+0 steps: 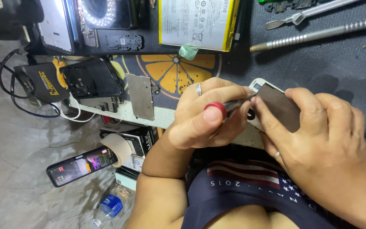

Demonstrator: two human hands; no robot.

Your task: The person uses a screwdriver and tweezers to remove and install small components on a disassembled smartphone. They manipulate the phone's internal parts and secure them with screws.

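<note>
left hand (206, 116) pinches a red-capped screwdriver (223, 108) to the phone frame (276, 106); right hand (318, 140) clamps that frame steady at the surface (318, 59) edge.

Red-capped screwdriver (225, 107) against tilted phone (276, 108)

At the near edge of a work mat (318, 63), the left hand (208, 114) holds a screwdriver (227, 106) against a phone frame (276, 106) gripped by the right hand (327, 140). A metal shield plate (140, 96) lies to their left, a phone back cover (92, 78) left of that. A battery (195, 23) rests behind them. Two metal tools (318, 32) lie at the far right. Below, on the floor, a lit phone (83, 165) sits beside boxes (142, 142) and a bottle (111, 205).
</note>
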